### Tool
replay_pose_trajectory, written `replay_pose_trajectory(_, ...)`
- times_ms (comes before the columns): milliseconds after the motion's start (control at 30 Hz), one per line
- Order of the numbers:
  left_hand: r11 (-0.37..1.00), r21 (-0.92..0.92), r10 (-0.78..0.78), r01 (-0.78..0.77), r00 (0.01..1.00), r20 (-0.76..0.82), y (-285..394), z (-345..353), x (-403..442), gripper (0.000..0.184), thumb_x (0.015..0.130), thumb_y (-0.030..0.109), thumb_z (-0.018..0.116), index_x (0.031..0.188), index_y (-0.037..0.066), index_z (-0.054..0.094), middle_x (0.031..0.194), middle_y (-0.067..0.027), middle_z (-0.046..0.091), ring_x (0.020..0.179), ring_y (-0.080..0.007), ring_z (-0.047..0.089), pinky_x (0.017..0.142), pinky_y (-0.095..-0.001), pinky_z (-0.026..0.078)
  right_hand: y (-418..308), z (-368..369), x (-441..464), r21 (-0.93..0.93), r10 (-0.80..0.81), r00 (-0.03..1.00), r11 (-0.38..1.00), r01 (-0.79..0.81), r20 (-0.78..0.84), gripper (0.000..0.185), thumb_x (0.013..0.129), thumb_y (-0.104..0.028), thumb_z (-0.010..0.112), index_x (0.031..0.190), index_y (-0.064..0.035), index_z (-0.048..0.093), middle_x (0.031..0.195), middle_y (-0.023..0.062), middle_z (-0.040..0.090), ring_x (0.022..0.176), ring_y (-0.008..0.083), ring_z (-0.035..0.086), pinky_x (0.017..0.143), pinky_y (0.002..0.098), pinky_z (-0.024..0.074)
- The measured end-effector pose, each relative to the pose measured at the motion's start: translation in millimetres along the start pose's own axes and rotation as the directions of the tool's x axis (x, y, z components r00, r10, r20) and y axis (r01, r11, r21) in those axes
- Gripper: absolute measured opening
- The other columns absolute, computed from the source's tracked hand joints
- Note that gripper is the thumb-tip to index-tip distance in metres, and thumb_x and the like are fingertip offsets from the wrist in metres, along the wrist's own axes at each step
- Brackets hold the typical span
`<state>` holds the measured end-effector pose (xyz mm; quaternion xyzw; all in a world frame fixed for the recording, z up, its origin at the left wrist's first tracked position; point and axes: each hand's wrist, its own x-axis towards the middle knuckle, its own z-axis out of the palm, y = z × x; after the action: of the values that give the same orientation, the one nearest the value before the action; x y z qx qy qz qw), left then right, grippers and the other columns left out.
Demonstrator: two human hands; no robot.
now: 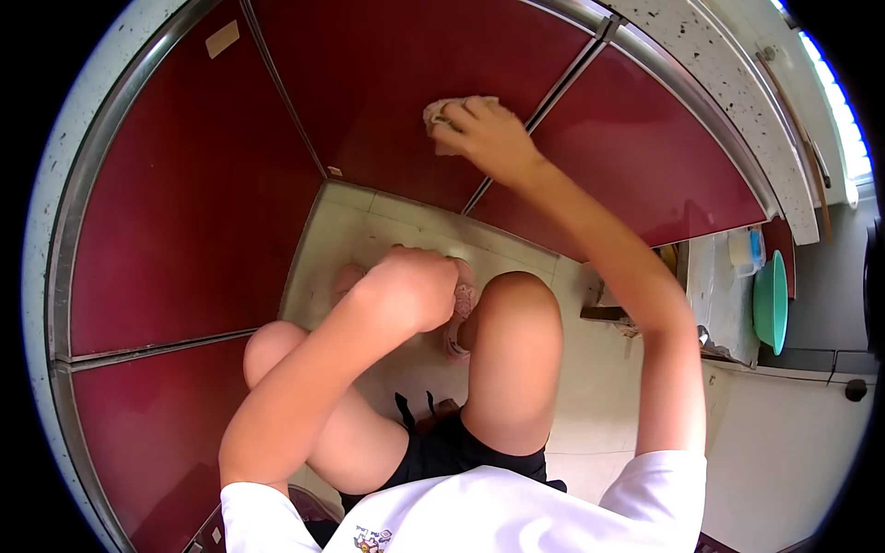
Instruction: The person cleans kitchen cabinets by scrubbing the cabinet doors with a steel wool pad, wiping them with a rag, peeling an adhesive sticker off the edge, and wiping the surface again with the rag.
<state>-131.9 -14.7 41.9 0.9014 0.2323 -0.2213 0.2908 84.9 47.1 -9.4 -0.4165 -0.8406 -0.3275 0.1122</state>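
My right hand point(489, 138) is pressed to a dark red cabinet door point(396, 74), with a pale, crumpled cloth point(434, 112) bunched under its curled fingers. Near the gap between two doors, the cloth lies flat against the red surface. My left hand point(419, 286) hovers in front of my bent knees, its fingers curled in. Whatever it may hold is hidden from this angle. Just beyond that hand, a pink slipper point(466, 300) on my foot partly shows.
More red doors point(175, 194) with metal edging stand at left, under a speckled countertop point(714, 46). A green basin point(771, 302) and a clear container with a blue part point(745, 252) sit on a shelf at right. Pale tiles point(590, 387) cover the floor.
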Motion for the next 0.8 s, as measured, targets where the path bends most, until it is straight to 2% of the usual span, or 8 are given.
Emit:
replay_pose_trajectory(67, 1.000, 0.005, -0.002, 0.002, 1.000, -0.015, -0.2, -5.4, 2.7, 0.028, 0.085, 0.016, 0.048, 0.100, -0.003, 0.062, 0.098, -0.0216, 0.067, 0.094, -0.0354, 0.065, 0.084, -0.0435, 0.051, 19.9, -24.5, 4.6, -0.044, 0.093, 0.995, 0.995, -0.094, -0.023, 0.022, 0.077, -0.021, 0.065, 0.097, -0.0199, 0.057, 0.105, -0.0019, 0.055, 0.089, 0.0214, 0.056, 0.073, 0.0347, 0.0549)
replay_pose_trajectory(200, 0.974, -0.199, -0.090, 0.107, 0.991, 0.096, -10.0, -20.5, 2.7, 0.036, 0.087, 0.016, 0.048, 0.118, 0.004, 0.059, 0.113, -0.0172, 0.064, 0.105, -0.0333, 0.061, 0.091, -0.0414, 0.048, 44.8, -65.9, 29.5, -0.061, 0.321, 0.807, 0.914, -0.401, -0.496, 0.037, 0.067, -0.010, 0.069, 0.100, -0.0256, 0.066, 0.095, -0.0033, 0.059, 0.077, 0.0220, 0.055, 0.058, 0.0340, 0.0512)
replay_pose_trajectory(267, 0.970, -0.188, -0.132, 0.152, 0.985, 0.114, -21.4, -22.9, 7.6, 0.039, 0.087, 0.016, 0.047, 0.123, 0.007, 0.057, 0.117, -0.0156, 0.063, 0.108, -0.0330, 0.060, 0.093, -0.0406, 0.048, 31.2, -54.1, 29.5, -0.050, 0.408, 0.769, 0.869, -0.493, -0.493, 0.036, 0.068, -0.010, 0.068, 0.100, -0.0269, 0.068, 0.094, -0.0035, 0.059, 0.075, 0.0218, 0.054, 0.059, 0.0330, 0.0503)
replay_pose_trajectory(367, 0.974, -0.122, -0.186, 0.189, 0.982, 0.039, -42.0, -19.5, 14.7, 0.040, 0.087, 0.016, 0.048, 0.124, 0.004, 0.056, 0.118, -0.0163, 0.062, 0.109, -0.0334, 0.059, 0.094, -0.0412, 0.047, 19.8, -17.7, 6.1, -0.155, 0.277, 0.885, 0.922, -0.354, -0.374, 0.034, 0.069, -0.013, 0.067, 0.099, -0.0279, 0.067, 0.094, -0.0033, 0.059, 0.074, 0.0212, 0.053, 0.060, 0.0317, 0.0488)
replay_pose_trajectory(533, 0.993, -0.013, -0.111, 0.119, 0.879, -0.464, -59.4, -22.9, 31.5, 0.043, 0.087, 0.017, 0.050, 0.124, -0.004, 0.053, 0.122, -0.0190, 0.059, 0.115, -0.0329, 0.056, 0.099, -0.0419, 0.044, -10.2, 9.9, -38.5, -0.022, 0.070, 0.997, 0.997, -0.069, 0.035, 0.021, 0.075, -0.027, 0.066, 0.095, -0.0210, 0.060, 0.095, -0.0012, 0.052, 0.087, 0.0209, 0.052, 0.069, 0.0348, 0.0471)
replay_pose_trajectory(633, 0.988, 0.023, -0.131, 0.151, 0.916, -0.379, -61.3, -26.5, 35.0, 0.045, 0.088, 0.018, 0.050, 0.126, -0.005, 0.052, 0.121, -0.0190, 0.059, 0.114, -0.0334, 0.056, 0.100, -0.0421, 0.043, 8.1, -21.1, -25.7, -0.021, 0.123, 0.992, 0.992, -0.122, 0.008, 0.021, 0.074, -0.023, 0.066, 0.094, -0.0211, 0.060, 0.095, -0.0009, 0.053, 0.087, 0.0214, 0.053, 0.071, 0.0351, 0.0487)
replay_pose_trajectory(767, 0.991, 0.029, -0.122, 0.130, 0.976, -0.182, -41.2, -31.6, 25.6, 0.047, 0.088, 0.018, 0.049, 0.130, -0.002, 0.051, 0.125, -0.0189, 0.058, 0.117, -0.0330, 0.054, 0.101, -0.0420, 0.043, 50.5, -83.3, 14.1, -0.130, 0.309, 0.852, 0.910, -0.394, -0.422, 0.036, 0.063, -0.004, 0.068, 0.092, -0.0246, 0.067, 0.092, -0.0001, 0.058, 0.077, 0.0253, 0.054, 0.060, 0.0360, 0.0492)
replay_pose_trajectory(800, 0.992, -0.037, -0.126, 0.123, 0.988, -0.091, -37.3, -34.4, 24.7, 0.047, 0.089, 0.018, 0.048, 0.132, 0.000, 0.050, 0.128, -0.0187, 0.056, 0.119, -0.0327, 0.054, 0.101, -0.0414, 0.042, 52.8, -80.1, 11.6, -0.141, 0.308, 0.863, 0.910, -0.390, -0.400, 0.036, 0.063, -0.004, 0.068, 0.092, -0.0246, 0.067, 0.092, -0.0001, 0.058, 0.077, 0.0253, 0.054, 0.060, 0.0360, 0.0492)
